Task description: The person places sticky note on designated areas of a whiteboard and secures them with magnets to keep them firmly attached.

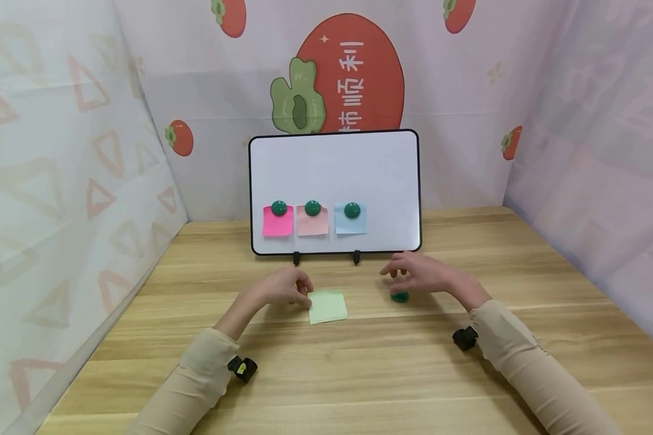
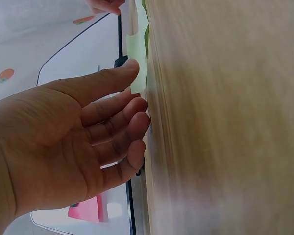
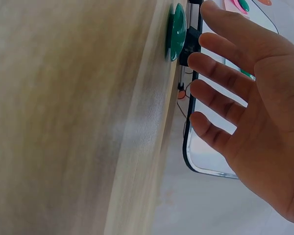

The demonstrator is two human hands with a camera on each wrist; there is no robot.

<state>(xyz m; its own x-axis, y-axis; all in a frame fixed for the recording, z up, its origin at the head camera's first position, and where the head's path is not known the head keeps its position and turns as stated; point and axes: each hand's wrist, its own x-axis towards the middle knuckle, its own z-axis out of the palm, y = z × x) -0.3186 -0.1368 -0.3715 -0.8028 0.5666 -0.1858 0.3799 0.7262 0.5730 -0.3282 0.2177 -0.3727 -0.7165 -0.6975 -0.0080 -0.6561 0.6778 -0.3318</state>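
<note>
In the head view a pale green sticky note (image 1: 328, 306) lies on the table. At its left edge is my left hand (image 1: 283, 286), the thumb overlapping the note's edge in the left wrist view (image 2: 63, 132) and the other fingers loosely bent; firm contact is not plain. A round green magnet (image 1: 399, 297) rests on the table to the right, partly hidden under my right hand (image 1: 421, 273). In the right wrist view the magnet (image 3: 177, 32) stands apart from the fingers, which are spread and slightly bent with nothing between them.
Behind the hands stands a black-framed whiteboard (image 1: 386, 181) on small black feet (image 1: 357, 257). Along its lower part hang a bright pink note (image 1: 277, 225), a light pink note (image 1: 312, 226) and a light blue note (image 1: 350, 226), each under a green magnet. Printed curtains surround the wooden table (image 1: 359, 380).
</note>
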